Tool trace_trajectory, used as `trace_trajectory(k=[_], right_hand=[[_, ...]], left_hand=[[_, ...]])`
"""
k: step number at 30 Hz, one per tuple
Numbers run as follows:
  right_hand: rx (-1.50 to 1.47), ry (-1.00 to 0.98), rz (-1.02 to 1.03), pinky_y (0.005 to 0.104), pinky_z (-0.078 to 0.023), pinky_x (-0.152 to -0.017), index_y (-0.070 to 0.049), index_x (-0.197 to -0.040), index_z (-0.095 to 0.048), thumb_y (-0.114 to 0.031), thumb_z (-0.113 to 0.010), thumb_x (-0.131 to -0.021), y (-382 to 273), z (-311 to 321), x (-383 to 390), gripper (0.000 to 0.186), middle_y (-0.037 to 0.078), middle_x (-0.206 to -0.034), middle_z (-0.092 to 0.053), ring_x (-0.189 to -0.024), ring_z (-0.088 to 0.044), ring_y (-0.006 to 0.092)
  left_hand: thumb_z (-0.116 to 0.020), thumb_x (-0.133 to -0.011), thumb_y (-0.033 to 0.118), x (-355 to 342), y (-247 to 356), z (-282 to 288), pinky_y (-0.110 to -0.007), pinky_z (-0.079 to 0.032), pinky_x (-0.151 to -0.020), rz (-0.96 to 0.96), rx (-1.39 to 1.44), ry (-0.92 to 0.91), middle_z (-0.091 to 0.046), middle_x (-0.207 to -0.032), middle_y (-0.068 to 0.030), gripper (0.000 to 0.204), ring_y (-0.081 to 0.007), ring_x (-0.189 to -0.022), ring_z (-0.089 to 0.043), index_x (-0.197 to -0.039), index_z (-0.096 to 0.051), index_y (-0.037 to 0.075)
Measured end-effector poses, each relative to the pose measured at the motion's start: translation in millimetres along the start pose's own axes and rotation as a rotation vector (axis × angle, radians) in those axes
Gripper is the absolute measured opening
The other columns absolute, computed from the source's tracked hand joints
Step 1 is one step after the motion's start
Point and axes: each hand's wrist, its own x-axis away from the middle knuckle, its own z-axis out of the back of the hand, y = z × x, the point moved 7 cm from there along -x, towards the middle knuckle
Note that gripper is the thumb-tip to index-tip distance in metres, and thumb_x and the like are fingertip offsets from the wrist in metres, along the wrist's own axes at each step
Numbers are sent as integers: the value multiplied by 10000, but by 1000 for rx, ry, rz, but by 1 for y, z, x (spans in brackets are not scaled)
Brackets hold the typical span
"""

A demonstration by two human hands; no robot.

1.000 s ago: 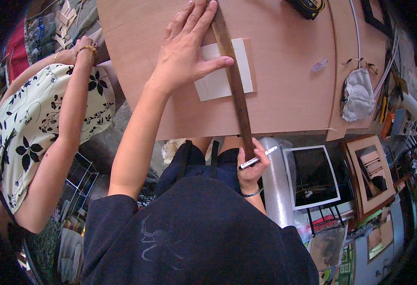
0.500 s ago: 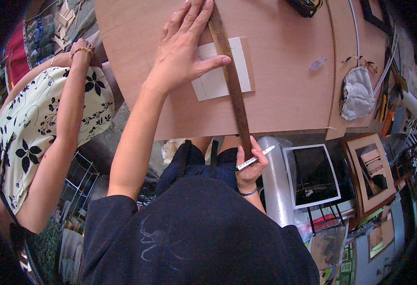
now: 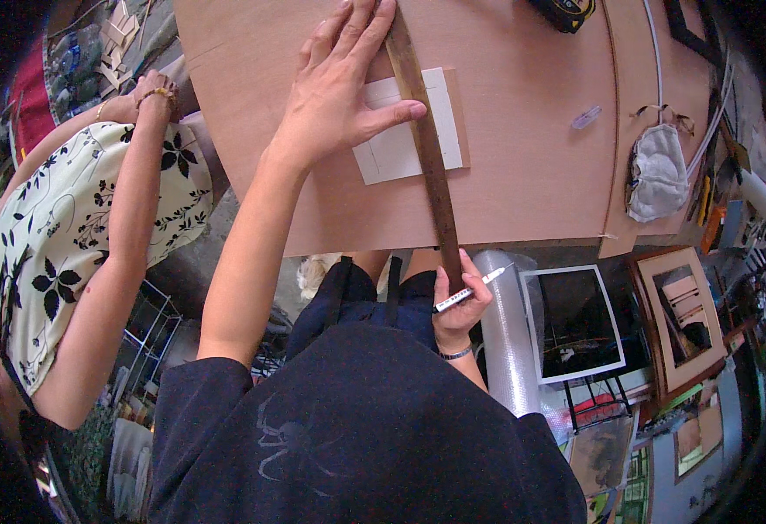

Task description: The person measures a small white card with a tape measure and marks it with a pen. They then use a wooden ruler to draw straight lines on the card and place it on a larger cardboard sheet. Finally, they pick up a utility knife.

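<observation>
My left hand point(image 3: 335, 109) lies flat with its fingers stretched over a long brown straightedge point(image 3: 432, 179). Its fingertips are at the far end and its thumb presses across the strip. Under the straightedge is a white card point(image 3: 390, 159) with faint pencil lines, lying on a slightly larger tan piece point(image 3: 461, 131). Beyond the near table edge, my right hand point(image 3: 457, 325) grips the straightedge's near end. The same hand also holds a white pen point(image 3: 454, 300), slanted up to the right. Its fingers hide part of both.
Pinkish wood sheeting point(image 3: 531, 148) covers the table. On it are a tape measure point(image 3: 566, 10), a small clear cap point(image 3: 585, 117) and a white face mask point(image 3: 659, 170). At left stands another person point(image 3: 95, 227), arms near the table. Bubble wrap point(image 3: 509, 341) and frames point(image 3: 573, 374) stand at right.
My hands, the straightedge and the card stay in place. The other person's arm at left has shifted very slightly.
</observation>
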Motion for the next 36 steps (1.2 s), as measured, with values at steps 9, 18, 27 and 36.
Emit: trace_trajectory(k=[9, 18, 27, 36], right_hand=[[-3, -1, -6, 426, -532, -1018, -71, -1168, -378, 37, -718, -902, 0, 0, 1, 445, 292, -1289, -600, -1204, -636, 356], [7, -5, 0, 426, -535, -1019, -66, -1168, -378, 49, -722, -895, -3, -1, 3, 454, 286, -1293, -592, -1212, -631, 350], [21, 7, 5, 418, -532, -1021, -66, -1169, -381, 48, -728, -891, -2, -1, 6, 459, 282, -1296, -597, -1213, -630, 349], [20, 1, 6, 411, -519, -1022, -66, -1167, -384, 40, -739, -886, -2, 1, 6, 465, 278, -1300, -601, -1202, -634, 347]], left_hand=[[-757, -765, 667, 2, 0, 2, -558, -174, -1225, -16, -1, 20, -107, -1702, -143, 1203, -350, -1567, -86, -1631, -154, 88], [-756, -768, 664, 5, -1, 2, -540, -176, -1228, -3, -5, 10, -102, -1702, -147, 1200, -357, -1565, -90, -1630, -157, 82], [-745, -774, 669, 7, 2, 2, -534, -175, -1228, -16, -17, 25, -117, -1699, -153, 1185, -367, -1560, -109, -1627, -170, 80], [-749, -774, 662, 7, 2, -1, -545, -164, -1227, -25, 24, 30, -114, -1699, -154, 1180, -380, -1559, -99, -1630, -168, 94]])
